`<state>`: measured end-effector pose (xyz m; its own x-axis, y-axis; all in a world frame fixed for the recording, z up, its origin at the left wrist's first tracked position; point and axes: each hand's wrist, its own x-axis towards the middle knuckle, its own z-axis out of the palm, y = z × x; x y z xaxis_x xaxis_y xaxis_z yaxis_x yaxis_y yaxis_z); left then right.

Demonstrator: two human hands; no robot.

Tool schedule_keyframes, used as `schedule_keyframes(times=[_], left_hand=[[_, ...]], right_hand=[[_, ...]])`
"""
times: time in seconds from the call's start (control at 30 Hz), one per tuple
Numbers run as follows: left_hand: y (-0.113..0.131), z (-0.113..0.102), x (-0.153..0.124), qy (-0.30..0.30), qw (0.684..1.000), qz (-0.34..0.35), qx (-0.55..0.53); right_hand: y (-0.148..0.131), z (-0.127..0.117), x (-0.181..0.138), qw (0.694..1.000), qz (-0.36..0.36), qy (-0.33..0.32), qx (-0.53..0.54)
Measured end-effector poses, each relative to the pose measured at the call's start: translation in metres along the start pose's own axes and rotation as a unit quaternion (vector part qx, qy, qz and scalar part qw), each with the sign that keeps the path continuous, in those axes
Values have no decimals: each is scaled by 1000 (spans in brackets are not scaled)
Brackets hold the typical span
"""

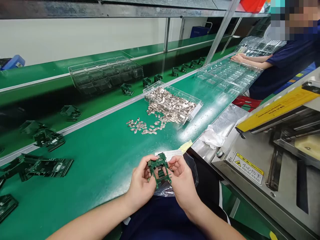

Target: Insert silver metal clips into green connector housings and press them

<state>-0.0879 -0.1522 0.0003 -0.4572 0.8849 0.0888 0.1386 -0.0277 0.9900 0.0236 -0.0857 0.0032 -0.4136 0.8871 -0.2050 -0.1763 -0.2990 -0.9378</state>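
Both hands grip one dark green circuit board frame (161, 163) with cut-out openings, held up over the near edge of the bench. My left hand (143, 181) has its fingers and thumb closed on the frame's left side. On the other side, my right hand (183, 180) pinches the right edge. Just behind the frame lies a white sheet with rows of small pieces (171, 153), partly covered by it. Farther off, small silvery metal pieces (140, 126) are scattered on the green bench, and a clear plastic tray (197, 111) is heaped with more.
More green boards (51, 166) lie at the left and along the conveyor (100, 115). An upturned clear tray (105, 75) sits across it. At right stands a metal machine (230, 176) with a yellow bar (277, 108). A co-worker's hands (238, 58) rest by clear trays (227, 75).
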Motion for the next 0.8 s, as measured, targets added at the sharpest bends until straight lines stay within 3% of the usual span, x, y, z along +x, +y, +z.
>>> schedule_keyframes(times=[0.13, 0.27, 0.33, 0.4, 0.57, 0.8], left_hand=[[4, 5, 6, -36, 999, 10, 33], [-1, 21, 38, -34, 996, 30, 78], [-8, 34, 57, -11, 994, 38, 99], [-14, 47, 70, -14, 992, 42, 115], [-21, 65, 72, -39, 985, 51, 160], [-14, 66, 67, -31, 979, 46, 194]], right_hand=[[0, -13, -5, 1000, -25, 6, 3], [11, -46, -9, 993, -67, 93, -41], [23, -62, -9, 991, -35, 112, -61], [35, -70, -6, 994, 7, 81, -71], [49, -62, 2, 993, 2, 12, -119], [52, -57, 3, 967, -62, 32, -247]])
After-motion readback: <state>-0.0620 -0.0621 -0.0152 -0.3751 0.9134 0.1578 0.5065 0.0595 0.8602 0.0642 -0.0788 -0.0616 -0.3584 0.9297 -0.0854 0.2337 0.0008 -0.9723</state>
